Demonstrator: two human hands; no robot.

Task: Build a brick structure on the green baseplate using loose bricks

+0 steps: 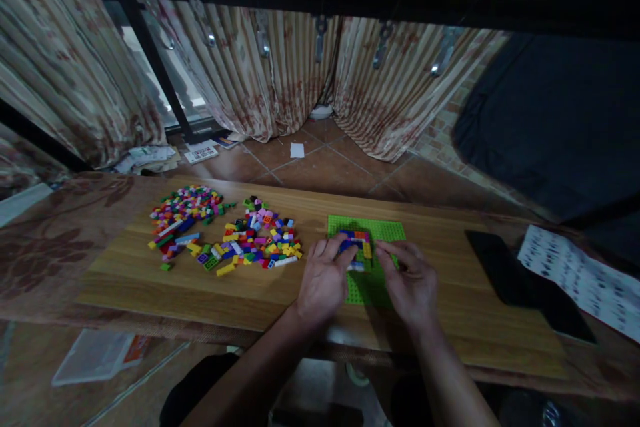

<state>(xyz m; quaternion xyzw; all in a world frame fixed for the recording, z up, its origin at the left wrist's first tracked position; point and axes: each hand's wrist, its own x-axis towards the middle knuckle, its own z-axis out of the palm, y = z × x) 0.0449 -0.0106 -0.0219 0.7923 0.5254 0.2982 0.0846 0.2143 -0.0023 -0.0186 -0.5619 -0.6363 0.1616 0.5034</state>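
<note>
A green baseplate [387,229] lies on a wooden board [150,280]. On it stands a small build of blue, red, yellow and white bricks [356,242]. My left hand [324,277] rests at the plate's left edge, fingers curled with the tips touching the build. My right hand [411,280] lies over the plate's right side, fingers bent toward the build. What either hand pinches is hidden. A loose heap of coloured bricks [225,233] is spread on the board to the left.
A dark phone-like slab [500,260] and a printed sheet [580,277] lie at the right. Striped curtains [280,80] hang behind. A tiled floor with scattered papers [150,159] lies beyond the table. A clear plastic lid [95,355] lies on the floor below.
</note>
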